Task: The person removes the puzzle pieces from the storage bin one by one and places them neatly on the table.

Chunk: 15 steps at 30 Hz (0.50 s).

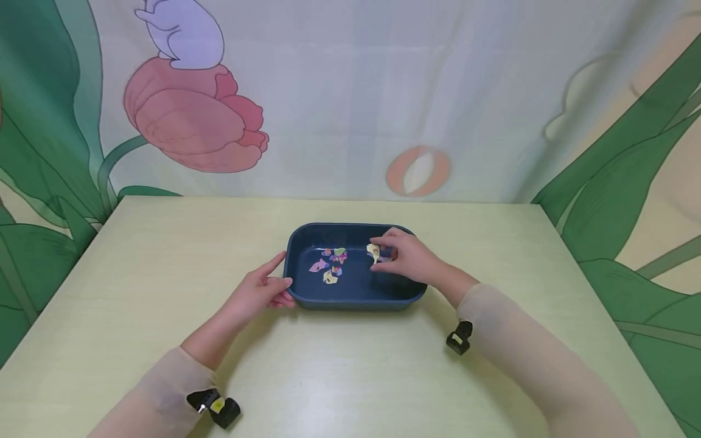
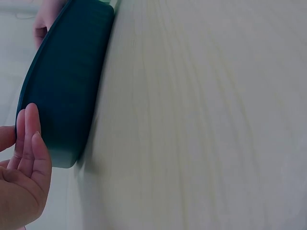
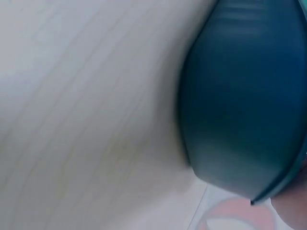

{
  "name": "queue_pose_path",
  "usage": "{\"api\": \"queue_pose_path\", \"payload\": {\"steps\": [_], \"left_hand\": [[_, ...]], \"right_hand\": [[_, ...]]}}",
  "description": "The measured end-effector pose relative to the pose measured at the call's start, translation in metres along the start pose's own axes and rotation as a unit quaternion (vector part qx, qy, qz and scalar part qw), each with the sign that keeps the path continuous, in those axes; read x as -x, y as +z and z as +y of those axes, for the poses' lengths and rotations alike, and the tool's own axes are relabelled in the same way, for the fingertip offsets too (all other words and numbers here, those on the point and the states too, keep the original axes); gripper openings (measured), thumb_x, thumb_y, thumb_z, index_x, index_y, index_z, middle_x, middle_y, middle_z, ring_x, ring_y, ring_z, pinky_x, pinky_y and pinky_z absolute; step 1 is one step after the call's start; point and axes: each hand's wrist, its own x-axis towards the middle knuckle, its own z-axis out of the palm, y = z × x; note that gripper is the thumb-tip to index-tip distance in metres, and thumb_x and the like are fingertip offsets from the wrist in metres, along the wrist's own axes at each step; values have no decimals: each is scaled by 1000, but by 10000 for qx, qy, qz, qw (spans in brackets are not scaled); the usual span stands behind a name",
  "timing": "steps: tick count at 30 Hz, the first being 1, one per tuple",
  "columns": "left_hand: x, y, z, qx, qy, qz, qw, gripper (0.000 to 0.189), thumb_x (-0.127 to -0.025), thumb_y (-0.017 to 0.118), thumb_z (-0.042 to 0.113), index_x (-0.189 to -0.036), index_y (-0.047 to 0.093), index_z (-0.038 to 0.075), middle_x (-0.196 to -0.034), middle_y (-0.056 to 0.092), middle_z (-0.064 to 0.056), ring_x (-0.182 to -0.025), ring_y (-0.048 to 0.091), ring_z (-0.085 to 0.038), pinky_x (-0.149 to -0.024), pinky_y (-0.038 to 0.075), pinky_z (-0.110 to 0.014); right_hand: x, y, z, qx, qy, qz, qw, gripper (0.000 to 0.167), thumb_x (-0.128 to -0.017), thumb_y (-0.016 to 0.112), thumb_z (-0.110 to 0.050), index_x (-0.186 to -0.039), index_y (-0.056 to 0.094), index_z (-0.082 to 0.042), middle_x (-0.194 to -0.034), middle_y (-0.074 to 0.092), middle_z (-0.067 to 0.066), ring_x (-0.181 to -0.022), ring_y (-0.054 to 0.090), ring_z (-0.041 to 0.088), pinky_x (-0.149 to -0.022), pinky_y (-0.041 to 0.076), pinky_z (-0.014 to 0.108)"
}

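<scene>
On my feed, the dark blue tray [image 1: 350, 303] sits nr the middle of the table [image 1: 350, 377], toward its far side. L hand [image 1: 264, 288] grips the tray's L end: thumb at the rim, fingers vs. the outside wall, clear enough in the L wrist view too. R hand [image 1: 412, 258] reaches in over the R side and, AFAICT, pinches a pale yellow bit [image 1: 373, 250] btwn thumb & fingertips; can't tell if it touches the tray floor. More bits lie loose in the tray's L half: a pink-purple bit [image 1: 318, 266] nearest the L wall, a yellow bit [image 1: 330, 278] toward the near side, a few multicol. bits [image 1: 339, 256] bunched farther back. R wrist view is mostly tray wall & table, so no help re: that pinch. Behind the table hangs a pale curtain [image 1: 328, 91] w/ a pink flower [image 1: 191, 121] printed on it.
</scene>
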Motion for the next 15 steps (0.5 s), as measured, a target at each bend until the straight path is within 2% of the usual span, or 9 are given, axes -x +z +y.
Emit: {"api": "queue_pose_path", "payload": {"steps": [8, 15], "left_hand": [[3, -1, -2, 79, 24, 137, 9999, 62, -95, 53, 12, -149, 22, 12, -73, 65, -12, -72, 68, -30, -70, 54, -35], [0, -1, -2, 260, -202, 78, 9994, 63, -95, 52, 12, -150, 21, 15, -73, 65, -12, -74, 68, -32, -70, 55, -36]], "right_hand": [[11, -11, 5, 4, 110, 128, 9999, 57, -77, 77, -26, -124, 59, -1, -99, 54, 12, -66, 46, 18, -59, 41, 28], [20, -19, 11, -40, 214, 206, 9996, 55, -77, 78, -24, -124, 59, -2, -95, 52, 10, -65, 45, 17, -58, 42, 28]]}}
